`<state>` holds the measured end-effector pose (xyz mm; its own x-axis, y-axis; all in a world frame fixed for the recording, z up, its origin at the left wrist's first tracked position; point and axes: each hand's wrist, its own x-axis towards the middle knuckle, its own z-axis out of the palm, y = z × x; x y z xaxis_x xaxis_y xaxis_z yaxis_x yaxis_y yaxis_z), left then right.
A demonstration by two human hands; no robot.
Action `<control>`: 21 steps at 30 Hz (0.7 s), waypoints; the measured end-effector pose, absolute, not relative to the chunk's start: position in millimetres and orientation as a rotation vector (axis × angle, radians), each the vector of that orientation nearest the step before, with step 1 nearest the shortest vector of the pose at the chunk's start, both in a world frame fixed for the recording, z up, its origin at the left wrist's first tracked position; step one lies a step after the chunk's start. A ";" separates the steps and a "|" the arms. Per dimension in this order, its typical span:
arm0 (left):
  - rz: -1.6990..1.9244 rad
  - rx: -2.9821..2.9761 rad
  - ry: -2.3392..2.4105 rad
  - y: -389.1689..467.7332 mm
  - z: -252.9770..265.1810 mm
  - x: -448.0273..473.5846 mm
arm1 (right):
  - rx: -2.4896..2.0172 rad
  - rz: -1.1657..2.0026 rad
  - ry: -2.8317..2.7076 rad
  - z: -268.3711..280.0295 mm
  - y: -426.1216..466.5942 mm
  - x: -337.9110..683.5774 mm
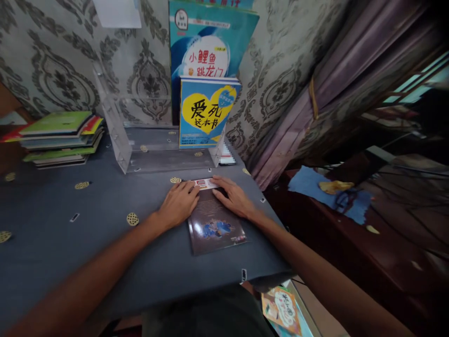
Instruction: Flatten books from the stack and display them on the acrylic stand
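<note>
A dark brown book (216,229) with a glossy cover and a blue picture lies flat on the desk in front of me. Across its far end runs a white strip (206,183) with small coloured print. Over the far left corner rests my left hand (180,200), palm down, fingers laid out towards the strip. My right hand (233,197) lies on the far right corner, its thumb spread away from the fingers. Both hands touch the book and neither is wrapped round it. The undersides of the fingers are hidden.
Beyond the hands stands a clear acrylic rack (121,140) holding a blue-and-yellow book (206,112) and a taller teal book (213,32). A stack of books (63,138) sits at left on the dark desk cloth (105,210). More books (286,309) lie below the desk's right corner.
</note>
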<state>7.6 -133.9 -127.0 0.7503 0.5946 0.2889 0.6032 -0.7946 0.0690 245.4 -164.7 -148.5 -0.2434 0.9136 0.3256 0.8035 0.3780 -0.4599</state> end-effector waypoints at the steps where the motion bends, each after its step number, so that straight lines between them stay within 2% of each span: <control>1: -0.488 -2.910 -0.993 -133.9 -128.8 6.8 | -1.430 0.318 -2.115 -147.7 -163.5 250.8; 7: -0.499 -2.884 -0.999 -134.8 -128.3 7.3 | -1.312 0.498 -2.098 -147.3 -150.8 276.9; 21: -0.353 -3.116 -0.789 -130.1 -119.9 68.4 | -1.238 0.523 -2.033 -149.9 -143.1 279.3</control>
